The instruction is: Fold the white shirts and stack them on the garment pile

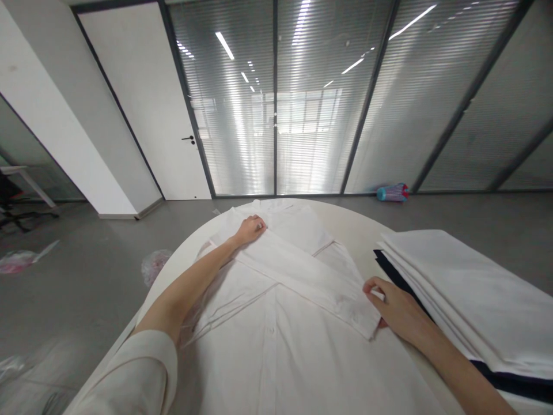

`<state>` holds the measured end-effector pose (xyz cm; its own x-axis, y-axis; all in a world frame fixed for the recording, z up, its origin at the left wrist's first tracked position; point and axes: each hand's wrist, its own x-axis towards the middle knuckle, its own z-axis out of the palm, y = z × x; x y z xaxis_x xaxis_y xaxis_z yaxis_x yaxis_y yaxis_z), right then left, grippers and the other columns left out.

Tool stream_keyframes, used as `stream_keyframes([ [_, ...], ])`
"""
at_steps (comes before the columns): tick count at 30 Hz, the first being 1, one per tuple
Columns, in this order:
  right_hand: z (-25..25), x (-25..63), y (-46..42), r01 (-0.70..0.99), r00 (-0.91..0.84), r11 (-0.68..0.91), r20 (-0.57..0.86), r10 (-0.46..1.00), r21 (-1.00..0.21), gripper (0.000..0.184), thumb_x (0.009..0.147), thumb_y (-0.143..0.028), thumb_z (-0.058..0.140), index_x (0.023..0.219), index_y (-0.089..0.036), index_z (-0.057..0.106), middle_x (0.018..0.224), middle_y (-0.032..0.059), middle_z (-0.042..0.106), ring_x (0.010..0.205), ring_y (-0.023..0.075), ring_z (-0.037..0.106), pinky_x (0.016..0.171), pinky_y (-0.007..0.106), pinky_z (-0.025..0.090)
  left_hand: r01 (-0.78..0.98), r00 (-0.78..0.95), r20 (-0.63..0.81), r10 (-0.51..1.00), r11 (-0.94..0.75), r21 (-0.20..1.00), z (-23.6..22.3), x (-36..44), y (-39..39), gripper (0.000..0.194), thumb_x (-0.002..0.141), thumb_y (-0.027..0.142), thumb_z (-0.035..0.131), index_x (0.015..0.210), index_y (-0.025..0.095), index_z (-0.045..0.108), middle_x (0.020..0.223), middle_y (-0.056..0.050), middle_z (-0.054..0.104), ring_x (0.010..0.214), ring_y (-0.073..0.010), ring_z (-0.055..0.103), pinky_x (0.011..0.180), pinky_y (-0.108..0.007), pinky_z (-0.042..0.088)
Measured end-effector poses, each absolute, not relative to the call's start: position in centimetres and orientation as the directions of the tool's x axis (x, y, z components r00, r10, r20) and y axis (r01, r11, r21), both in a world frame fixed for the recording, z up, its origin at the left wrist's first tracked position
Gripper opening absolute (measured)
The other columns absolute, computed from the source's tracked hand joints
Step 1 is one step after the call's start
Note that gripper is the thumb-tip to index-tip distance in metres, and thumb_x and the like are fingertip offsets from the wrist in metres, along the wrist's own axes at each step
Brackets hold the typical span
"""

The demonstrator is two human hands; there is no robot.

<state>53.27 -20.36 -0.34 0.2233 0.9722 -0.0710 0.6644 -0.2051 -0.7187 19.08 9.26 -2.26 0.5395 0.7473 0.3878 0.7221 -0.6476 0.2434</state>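
A white button-up shirt (270, 346) lies front up on a round white table (363, 222), its sleeves laid crosswise over the chest. My left hand (252, 229) is closed on the fabric near the shoulder, at the upper end of the top sleeve (298, 268). At that sleeve's cuff, on the right side, my right hand (391, 305) pinches the edge between thumb and fingers. The other sleeve's cuff end (216, 317) points to the lower left, partly under the top sleeve.
A stack of folded white cloth (470, 294) with dark navy layers sits at the table's right side. Crumpled clear plastic (154, 266) lies on the floor to the left. A blue and pink basket (392, 192) rests by the glass wall, and a white door (147, 98) stands behind.
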Motion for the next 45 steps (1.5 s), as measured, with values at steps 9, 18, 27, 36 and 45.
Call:
stream_keyframes([
  [9, 2.8, 48.8, -21.6, 0.996, 0.08, -0.063, 0.376, 0.923, -0.059, 0.026, 0.095, -0.032, 0.048, 0.101, -0.019, 0.069, 0.101, 0.0146, 0.059, 0.095, 0.0279, 0.06, 0.081, 0.038, 0.049, 0.578, 0.719, 0.364, 0.593, -0.8, 0.162, 0.3, 22.7, 2.0, 0.023, 0.095, 0.034, 0.049, 0.105, 0.023, 0.068, 0.112, -0.008, 0.069, 0.113, -0.0235, 0.061, 0.105, -0.038, 0.041],
  [18, -0.6, 41.8, -15.3, 0.97, -0.165, 0.196, 0.203, 0.965, -0.142, 0.076, 0.099, -0.059, 0.019, 0.148, -0.004, 0.04, 0.156, 0.021, 0.032, 0.146, 0.0345, 0.024, 0.117, 0.052, 0.024, 0.437, 0.88, 0.163, 0.446, -0.895, 0.091, -1.7, 24.7, -6.5, 0.06, 0.098, 0.046, 0.039, 0.151, 0.017, 0.033, 0.157, -0.015, 0.034, 0.146, -0.0266, 0.03, 0.118, -0.049, 0.024],
  [27, -2.6, 45.9, -20.4, 0.969, -0.183, 0.197, 0.1, 0.978, -0.147, 0.085, 0.094, -0.071, 0.021, 0.154, -0.011, 0.031, 0.16, 0.0153, 0.022, 0.149, 0.0273, 0.017, 0.121, 0.047, 0.017, 0.434, 0.879, 0.141, 0.456, -0.886, 0.162, -1.8, 24.3, -6.2, 0.066, 0.098, 0.055, 0.037, 0.154, 0.021, 0.029, 0.16, -0.012, 0.026, 0.148, -0.0269, 0.023, 0.12, -0.05, 0.02],
  [36, -3.0, 47.9, -22.8, 0.973, -0.181, 0.2, 0.16, 0.971, -0.118, 0.081, 0.094, -0.07, 0.025, 0.153, -0.015, 0.033, 0.159, 0.0139, 0.027, 0.148, 0.0259, 0.02, 0.122, 0.048, 0.018, 0.372, 0.887, 0.246, 0.391, -0.92, 0.121, 0.2, 23.1, -10.1, 0.052, 0.102, 0.045, 0.034, 0.149, 0.025, 0.038, 0.157, -0.008, 0.035, 0.149, -0.0245, 0.022, 0.122, -0.048, 0.015],
  [45, -2.8, 47.8, -22.8, 0.973, -0.188, 0.205, 0.151, 0.97, -0.108, 0.082, 0.095, -0.07, 0.023, 0.152, -0.013, 0.035, 0.159, 0.0147, 0.026, 0.148, 0.0252, 0.02, 0.122, 0.047, 0.018, 0.257, 0.954, 0.107, 0.278, -0.95, 0.175, -0.1, 21.4, -17.6, 0.071, 0.096, 0.061, 0.039, 0.156, 0.026, 0.022, 0.162, -0.012, 0.018, 0.149, -0.0312, 0.019, 0.12, -0.055, 0.012],
])
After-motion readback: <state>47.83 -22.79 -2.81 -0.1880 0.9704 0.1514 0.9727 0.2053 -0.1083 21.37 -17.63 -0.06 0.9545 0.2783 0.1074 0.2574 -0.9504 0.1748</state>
